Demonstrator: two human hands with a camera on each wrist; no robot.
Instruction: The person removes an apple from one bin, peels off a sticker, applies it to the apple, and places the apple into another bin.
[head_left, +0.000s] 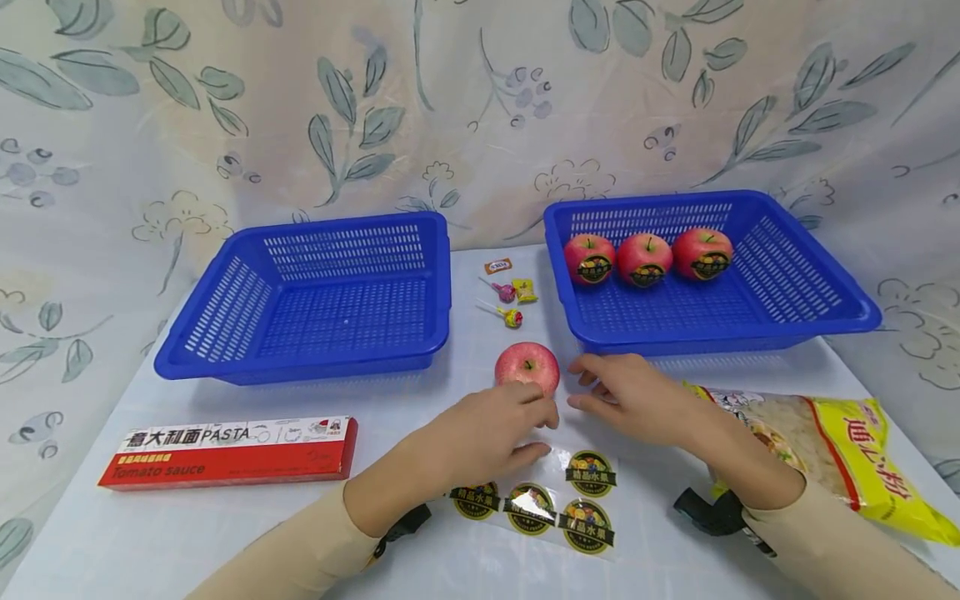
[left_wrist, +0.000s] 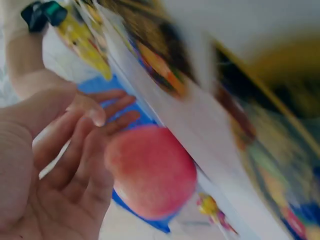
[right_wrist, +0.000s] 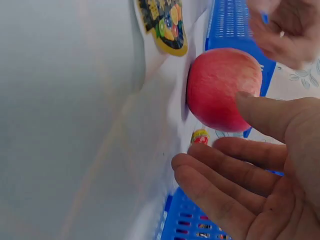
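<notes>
A red apple (head_left: 527, 364) with no sticker in sight stands on the table between the two baskets. My left hand (head_left: 491, 429) is just in front of it with relaxed fingers, overlapping its near edge in the head view. To the apple's right is my right hand (head_left: 633, 400), fingers loosely bent and empty. In the right wrist view, its thumb (right_wrist: 272, 115) overlaps the apple (right_wrist: 225, 90), while the other fingers spread below. Under the left hand lies a clear sheet of round black-and-gold fruit stickers (head_left: 588, 525), partly hidden by that hand.
Three stickered apples (head_left: 645, 258) sit in the right blue basket (head_left: 720, 342). The left blue basket (head_left: 300, 367) stands opposite. Between them are wrapped sweets (head_left: 524, 290) and lollipops (head_left: 513, 317). A pasta box (head_left: 232, 454) lies front left; a yellow-ended food bag (head_left: 862, 458) lies right, behind the right forearm.
</notes>
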